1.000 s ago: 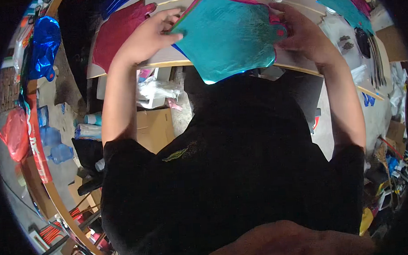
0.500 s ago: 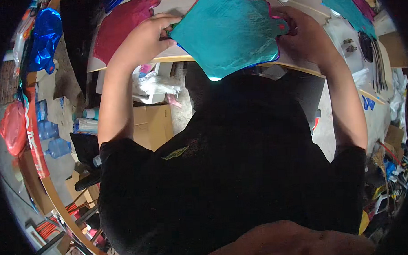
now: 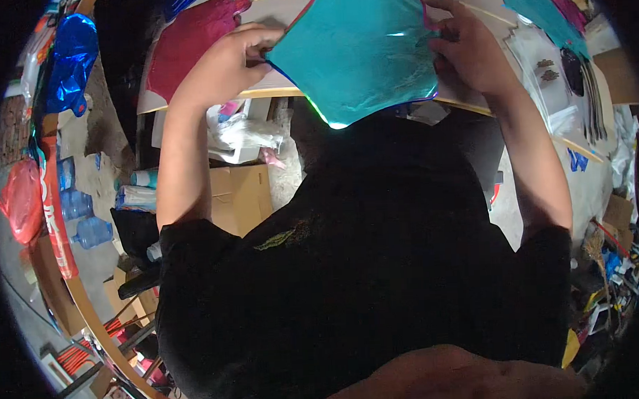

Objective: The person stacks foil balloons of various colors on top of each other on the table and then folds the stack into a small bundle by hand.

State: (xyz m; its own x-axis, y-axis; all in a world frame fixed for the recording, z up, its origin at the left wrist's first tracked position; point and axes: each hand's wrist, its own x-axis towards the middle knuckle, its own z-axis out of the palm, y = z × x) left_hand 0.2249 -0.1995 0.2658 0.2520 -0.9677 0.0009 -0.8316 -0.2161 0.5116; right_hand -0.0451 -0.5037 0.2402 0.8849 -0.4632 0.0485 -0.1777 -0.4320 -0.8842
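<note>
Teal foil [image 3: 357, 57], thin and shiny, spans both hands, its lower tip reaching past the near edge of the desk [image 3: 274, 10]. From where I stand, the left hand [image 3: 234, 65] has its fingers pinched on the left corner; the right hand [image 3: 473, 53] curls at the right edge, but I cannot tell whether its fingers grip or merely touch. Foil this light probably handles best with a gentle, level hold at the margins, since pressing the middle could crease it. Magenta foil [image 3: 187, 49] lies to the left; beyond, blue bottles [image 3: 92, 232] stand on the floor near a cardboard box [image 3: 242, 199].
</note>
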